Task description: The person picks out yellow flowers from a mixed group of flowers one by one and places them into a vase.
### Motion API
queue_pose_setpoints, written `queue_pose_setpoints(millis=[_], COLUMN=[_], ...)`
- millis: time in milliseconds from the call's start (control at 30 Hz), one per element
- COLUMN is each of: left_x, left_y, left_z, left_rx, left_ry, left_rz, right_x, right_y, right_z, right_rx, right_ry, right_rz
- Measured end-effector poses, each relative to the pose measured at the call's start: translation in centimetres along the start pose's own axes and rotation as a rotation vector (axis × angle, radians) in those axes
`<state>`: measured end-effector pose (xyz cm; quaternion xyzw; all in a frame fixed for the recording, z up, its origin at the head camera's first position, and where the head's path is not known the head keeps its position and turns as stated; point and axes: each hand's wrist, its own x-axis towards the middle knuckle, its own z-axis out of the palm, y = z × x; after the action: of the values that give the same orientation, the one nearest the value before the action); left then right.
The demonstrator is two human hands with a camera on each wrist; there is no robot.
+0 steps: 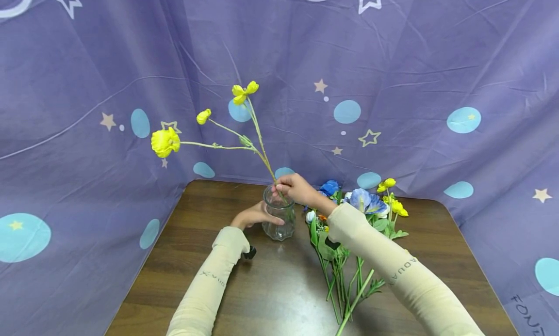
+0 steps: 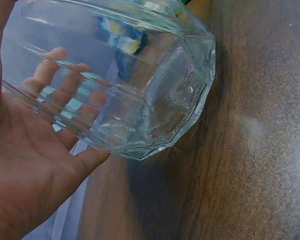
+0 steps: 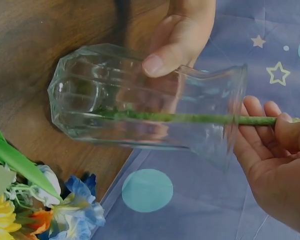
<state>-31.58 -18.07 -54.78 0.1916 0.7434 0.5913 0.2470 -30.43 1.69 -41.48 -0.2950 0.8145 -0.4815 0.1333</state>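
A clear glass vase [image 1: 279, 232] with a faceted base stands on the wooden table. My left hand [image 1: 258, 215] holds its side, thumb across the front; in the left wrist view the fingers show through the glass [image 2: 180, 95]. At the rim, my right hand [image 1: 299, 188] pinches the green stem of a branched yellow artificial flower [image 1: 165, 142]. The right wrist view shows the stem's lower part [image 3: 185, 118] inside the vase, its end short of the base. Three stalks with yellow blooms spread up and leftward above the vase.
A pile of artificial flowers [image 1: 360, 200], blue, white, orange and yellow, lies right of the vase, partly under my right forearm. Their green stems [image 1: 336, 282] point toward the front edge. A purple patterned cloth [image 1: 279, 84] hangs behind and beside the table [image 1: 262, 292].
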Motion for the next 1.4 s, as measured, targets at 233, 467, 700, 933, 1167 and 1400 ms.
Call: queue_pose_setpoints(millis=[233, 467, 700, 933, 1167, 1400], left_x=[-0.1, -0.2, -0.1, -0.2, -0.1, -0.2], left_y=[-0.1, 0.0, 0.1, 0.2, 0.3, 0.3], left_z=[0.0, 0.0, 0.1, 0.0, -0.1, 0.0], left_rx=[-0.005, -0.014, -0.01, -0.003, 0.006, -0.011], left_ry=[-0.012, -0.015, -0.013, -0.013, -0.013, -0.023], left_rz=[0.018, 0.025, 0.017, 0.001, -0.007, 0.003], right_x=[0.1, 0.3, 0.2, 0.4, 0.9, 1.0], right_y=[0.0, 0.3, 0.3, 0.3, 0.2, -0.1], right_z=[0.8, 1.3, 1.7, 1.9, 2.2, 2.2], right_rx=[0.022, 0.018, 0.022, 0.008, 0.003, -0.056], right_ry=[-0.014, -0.009, 0.004, 0.012, 0.026, 0.018], right_rz=[0.01, -0.009, 0.007, 0.025, 0.076, 0.131])
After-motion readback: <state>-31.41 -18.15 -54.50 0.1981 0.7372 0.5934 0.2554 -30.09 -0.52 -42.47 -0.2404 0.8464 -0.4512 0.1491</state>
